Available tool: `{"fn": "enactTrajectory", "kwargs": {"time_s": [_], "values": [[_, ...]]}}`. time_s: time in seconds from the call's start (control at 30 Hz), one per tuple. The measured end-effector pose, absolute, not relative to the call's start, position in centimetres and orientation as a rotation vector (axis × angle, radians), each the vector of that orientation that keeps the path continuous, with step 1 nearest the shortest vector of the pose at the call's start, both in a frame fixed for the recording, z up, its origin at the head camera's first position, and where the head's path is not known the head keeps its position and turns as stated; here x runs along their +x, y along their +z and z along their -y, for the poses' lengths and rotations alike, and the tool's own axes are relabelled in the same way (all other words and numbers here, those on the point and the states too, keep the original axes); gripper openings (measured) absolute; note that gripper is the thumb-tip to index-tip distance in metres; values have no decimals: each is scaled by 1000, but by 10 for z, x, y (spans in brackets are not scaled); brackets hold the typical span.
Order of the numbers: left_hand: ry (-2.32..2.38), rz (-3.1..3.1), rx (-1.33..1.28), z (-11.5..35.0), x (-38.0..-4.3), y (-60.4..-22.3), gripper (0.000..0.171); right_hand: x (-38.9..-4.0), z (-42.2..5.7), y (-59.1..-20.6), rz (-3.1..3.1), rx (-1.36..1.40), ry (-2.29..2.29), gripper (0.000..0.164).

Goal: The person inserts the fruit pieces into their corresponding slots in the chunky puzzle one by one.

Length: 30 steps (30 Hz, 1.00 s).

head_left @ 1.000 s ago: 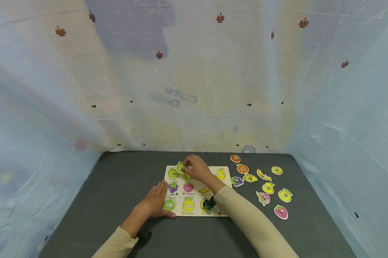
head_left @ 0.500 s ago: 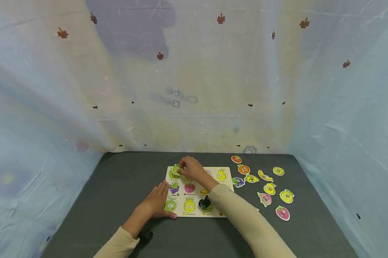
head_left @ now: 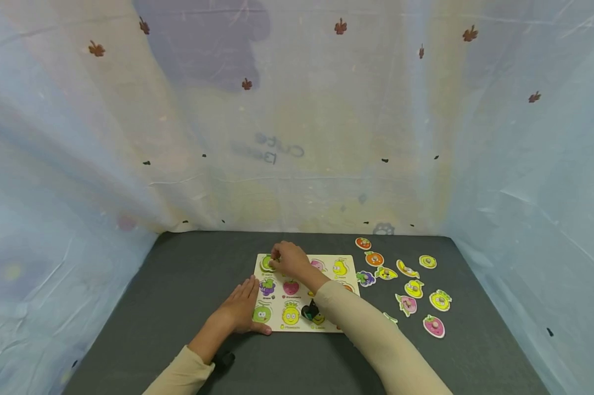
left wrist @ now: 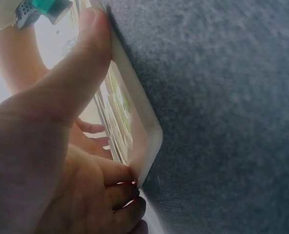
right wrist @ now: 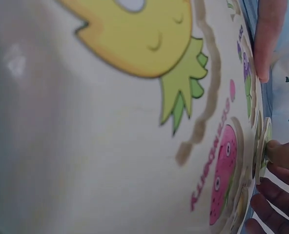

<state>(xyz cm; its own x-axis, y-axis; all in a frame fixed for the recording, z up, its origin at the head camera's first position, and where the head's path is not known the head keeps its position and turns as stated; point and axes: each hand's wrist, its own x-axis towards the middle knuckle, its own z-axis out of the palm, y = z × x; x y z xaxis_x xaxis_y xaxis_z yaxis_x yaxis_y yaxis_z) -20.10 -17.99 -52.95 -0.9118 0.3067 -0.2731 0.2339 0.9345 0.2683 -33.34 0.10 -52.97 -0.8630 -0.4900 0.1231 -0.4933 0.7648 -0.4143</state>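
Observation:
A cream puzzle board (head_left: 276, 300) printed with fruit pictures lies on the dark table. My left hand (head_left: 239, 307) rests along its left side, fingers straight and thumb (left wrist: 88, 48) at the front edge. At the board's far left corner, my right hand (head_left: 291, 260) pinches a green fruit puzzle piece (head_left: 267, 262) between thumb and fingers. The right wrist view shows this piece (right wrist: 267, 129) tilted up, its lower edge close over the board. Grape (head_left: 267, 287), strawberry (head_left: 290, 287) and pineapple (head_left: 290, 314) pictures show beside the right forearm, which covers part of the board.
Several loose fruit pieces lie right of the board, among them a grape piece (head_left: 365, 278), a strawberry piece (head_left: 433, 326) and a pineapple piece (head_left: 441, 300). Another piece (head_left: 390, 317) peeks out by the right sleeve. A pale curtain (head_left: 297, 192) stands behind the table (head_left: 475, 356).
My right hand has moved left with the green piece, bringing it over the upper left fruit picture. My left hand keeps its place on the board. The view has shifted slightly.

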Motion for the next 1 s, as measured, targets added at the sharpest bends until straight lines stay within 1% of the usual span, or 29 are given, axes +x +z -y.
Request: {"fn": "enactTrajectory", "kwargs": {"time_s": [0.37, 1.0], "values": [[347, -2776, 408, 177, -199, -527, 131, -334, 4, -535, 2947, 825, 620, 16], [348, -2778, 389, 179, -200, -529, 133, -331, 7, -532, 2959, 833, 694, 15]]}}
